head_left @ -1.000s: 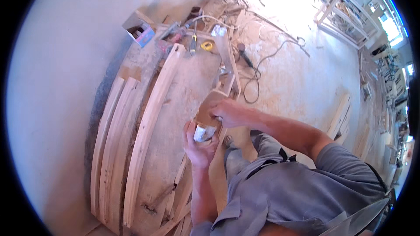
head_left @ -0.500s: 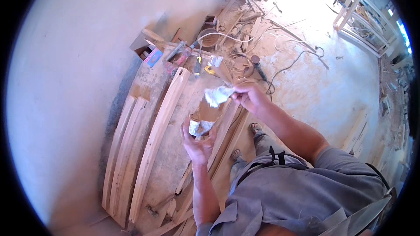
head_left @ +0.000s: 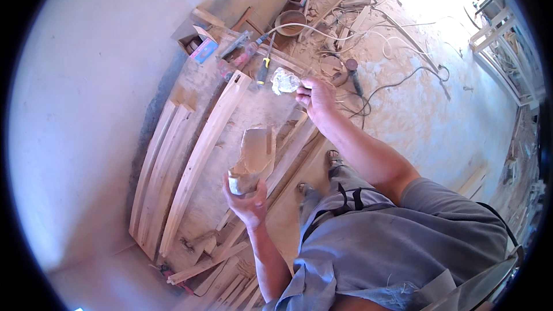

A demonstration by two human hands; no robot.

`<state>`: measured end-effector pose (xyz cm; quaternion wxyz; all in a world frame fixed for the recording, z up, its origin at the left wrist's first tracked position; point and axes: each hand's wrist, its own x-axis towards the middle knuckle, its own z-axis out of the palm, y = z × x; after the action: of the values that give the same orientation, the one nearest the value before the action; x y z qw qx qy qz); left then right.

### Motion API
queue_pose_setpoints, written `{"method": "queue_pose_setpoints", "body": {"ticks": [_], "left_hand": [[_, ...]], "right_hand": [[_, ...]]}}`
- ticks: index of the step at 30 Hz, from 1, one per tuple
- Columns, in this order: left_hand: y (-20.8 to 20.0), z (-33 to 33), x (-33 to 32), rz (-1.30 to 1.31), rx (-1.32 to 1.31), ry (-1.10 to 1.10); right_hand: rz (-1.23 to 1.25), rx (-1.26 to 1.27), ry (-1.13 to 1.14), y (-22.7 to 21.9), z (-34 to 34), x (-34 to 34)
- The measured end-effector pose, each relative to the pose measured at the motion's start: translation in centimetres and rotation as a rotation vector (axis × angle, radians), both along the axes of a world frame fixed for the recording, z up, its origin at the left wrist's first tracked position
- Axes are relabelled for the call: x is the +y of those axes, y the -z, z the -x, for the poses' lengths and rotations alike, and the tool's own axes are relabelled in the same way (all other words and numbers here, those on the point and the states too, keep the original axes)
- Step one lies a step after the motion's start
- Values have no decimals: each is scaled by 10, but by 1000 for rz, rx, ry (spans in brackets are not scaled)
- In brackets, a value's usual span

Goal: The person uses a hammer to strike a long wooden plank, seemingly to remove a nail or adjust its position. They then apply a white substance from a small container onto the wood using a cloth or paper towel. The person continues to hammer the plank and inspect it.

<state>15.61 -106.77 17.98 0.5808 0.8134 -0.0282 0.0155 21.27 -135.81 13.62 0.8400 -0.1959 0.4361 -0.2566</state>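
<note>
Now the left hand (head_left: 249, 200) grips a dusty tan plastic bottle (head_left: 252, 160) while the right hand (head_left: 315, 99) pinches crumpled white paper (head_left: 284, 81) above the wooden workbench (head_left: 230, 155).

Pale tan wooden piece (head_left: 253, 158) in my left hand (head_left: 246, 198), dusted beige, whitish at its lower end. Crumpled white rag (head_left: 284, 81) in my right hand (head_left: 315, 99). Screwdriver (head_left: 263, 71) with yellow-and-black handle. Small box (head_left: 203, 50), blue and pink. Light wooden slats (head_left: 173, 155), sawdust-coloured floor (head_left: 438, 121). My shirt (head_left: 397, 247) grey.
</note>
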Motion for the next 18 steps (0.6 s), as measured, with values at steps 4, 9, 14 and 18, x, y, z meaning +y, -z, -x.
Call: {"method": "queue_pose_setpoints", "body": {"ticks": [4,9,14,18], "left_hand": [[1,15,4,51,35,-52],[6,32,13,-8,59,-131],[9,49,23,-13,83,-252],[11,64,36,-16,120,-302]], "right_hand": [[-37,-23,-292,0,13,-19],[-215,-16,-150,-3,24,-47],[-36,-114,-100,26,10,-89],[168,-153,-187,39,-16,-88]]}}
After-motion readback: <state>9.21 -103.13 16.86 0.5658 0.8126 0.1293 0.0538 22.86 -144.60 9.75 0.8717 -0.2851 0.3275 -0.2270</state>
